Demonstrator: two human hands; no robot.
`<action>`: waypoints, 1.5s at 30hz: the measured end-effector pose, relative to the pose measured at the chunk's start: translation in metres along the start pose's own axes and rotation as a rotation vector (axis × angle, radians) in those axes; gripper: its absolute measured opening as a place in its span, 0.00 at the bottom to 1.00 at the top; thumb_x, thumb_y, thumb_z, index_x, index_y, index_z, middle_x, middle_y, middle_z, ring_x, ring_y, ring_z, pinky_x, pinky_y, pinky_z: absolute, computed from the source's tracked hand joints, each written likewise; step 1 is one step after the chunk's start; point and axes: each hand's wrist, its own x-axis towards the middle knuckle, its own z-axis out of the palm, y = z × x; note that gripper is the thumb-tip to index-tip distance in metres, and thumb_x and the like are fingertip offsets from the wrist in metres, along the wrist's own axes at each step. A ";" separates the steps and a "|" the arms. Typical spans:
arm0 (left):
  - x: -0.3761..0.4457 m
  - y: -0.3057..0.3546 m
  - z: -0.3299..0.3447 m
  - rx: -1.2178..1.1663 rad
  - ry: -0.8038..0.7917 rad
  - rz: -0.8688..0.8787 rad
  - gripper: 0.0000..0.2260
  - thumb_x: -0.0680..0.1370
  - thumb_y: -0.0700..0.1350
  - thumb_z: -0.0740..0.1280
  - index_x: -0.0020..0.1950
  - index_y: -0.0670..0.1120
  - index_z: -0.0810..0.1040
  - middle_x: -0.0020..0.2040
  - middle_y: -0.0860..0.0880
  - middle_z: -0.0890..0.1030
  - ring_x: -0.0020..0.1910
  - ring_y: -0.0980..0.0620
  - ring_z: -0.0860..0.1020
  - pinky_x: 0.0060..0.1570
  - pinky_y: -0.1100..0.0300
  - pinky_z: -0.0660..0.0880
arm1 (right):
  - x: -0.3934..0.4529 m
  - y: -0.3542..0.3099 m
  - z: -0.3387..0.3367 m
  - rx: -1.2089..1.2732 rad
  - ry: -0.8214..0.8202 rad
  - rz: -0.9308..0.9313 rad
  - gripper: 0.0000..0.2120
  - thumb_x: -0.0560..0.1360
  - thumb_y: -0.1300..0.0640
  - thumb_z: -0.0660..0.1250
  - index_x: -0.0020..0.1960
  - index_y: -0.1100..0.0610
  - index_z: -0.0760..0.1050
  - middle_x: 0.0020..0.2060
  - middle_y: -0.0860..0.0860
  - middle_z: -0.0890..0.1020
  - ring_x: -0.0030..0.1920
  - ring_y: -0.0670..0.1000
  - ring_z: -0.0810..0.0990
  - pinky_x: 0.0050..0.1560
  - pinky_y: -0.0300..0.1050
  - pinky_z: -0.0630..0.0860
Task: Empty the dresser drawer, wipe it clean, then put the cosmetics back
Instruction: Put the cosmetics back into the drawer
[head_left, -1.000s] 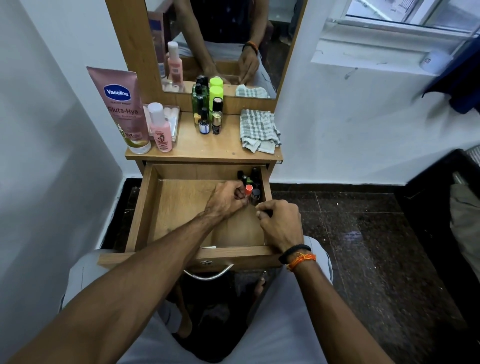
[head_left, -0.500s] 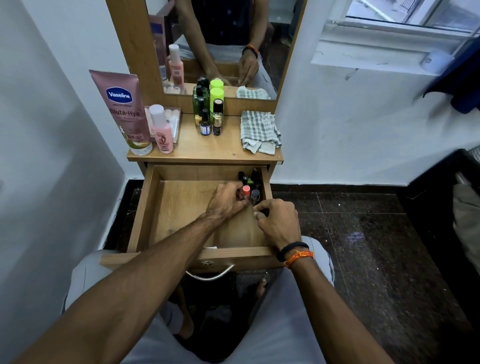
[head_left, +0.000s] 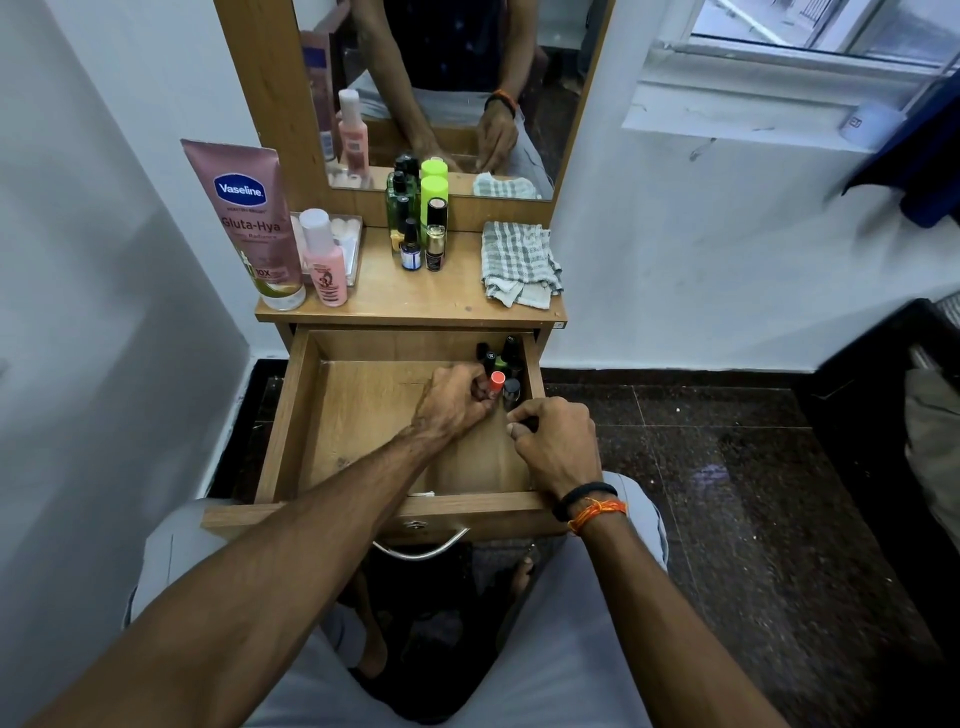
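— Open wooden drawer (head_left: 291, 415), pulled out under the dresser top. Where, the cosmetics?

— Clustered in the drawer's far right corner: small dark-capped bottles (head_left: 497, 353), standing upright, packed close. Among them, nearest the drawer's middle, a small tube with a coral-red cap (head_left: 497, 382), with a short dark bottle (head_left: 511, 392) just beside it toward the drawer's right wall.

— And the left hand (head_left: 451, 402)?

— Inside the drawer, fingers curled, tips against the coral-capped tube. Gripping it or only touching: cannot tell.

— Right hand (head_left: 558, 441)?

— Over the drawer's right wall, near its front. Thumb and forefinger pinched together, other fingers curled. Something small between them perhaps; too hidden to say. Black band and orange thread on that wrist.

— Above the drawer?

— On the dresser top, at the left: tall pink Vaseline lotion tube (head_left: 249, 223), standing cap-down, and a small pink bottle with a white cap (head_left: 322, 260) just beside it. Centre back, against the mirror: green bottles and small dark vials (head_left: 418, 228). At the right: folded grey-and-white checked cloth (head_left: 519, 265). Rest of the drawer floor bare wood.
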 end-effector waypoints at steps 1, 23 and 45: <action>0.000 0.000 0.000 -0.001 -0.001 -0.004 0.05 0.76 0.45 0.72 0.47 0.44 0.82 0.42 0.48 0.83 0.42 0.52 0.81 0.41 0.57 0.79 | 0.000 0.000 0.000 0.000 -0.004 0.003 0.08 0.76 0.57 0.71 0.54 0.56 0.84 0.51 0.52 0.85 0.52 0.49 0.82 0.58 0.43 0.77; -0.004 0.002 -0.001 -0.007 -0.008 -0.020 0.05 0.74 0.44 0.74 0.47 0.44 0.81 0.42 0.47 0.82 0.44 0.50 0.79 0.43 0.55 0.78 | 0.001 0.002 0.004 0.003 -0.002 0.006 0.07 0.75 0.57 0.72 0.52 0.56 0.84 0.49 0.52 0.85 0.51 0.49 0.82 0.56 0.45 0.79; -0.002 0.002 -0.004 0.004 -0.015 -0.035 0.09 0.71 0.43 0.77 0.48 0.45 0.81 0.43 0.49 0.82 0.43 0.50 0.80 0.42 0.58 0.77 | 0.002 0.002 0.002 0.003 -0.001 0.009 0.07 0.75 0.56 0.72 0.52 0.55 0.84 0.49 0.52 0.85 0.50 0.49 0.82 0.56 0.45 0.80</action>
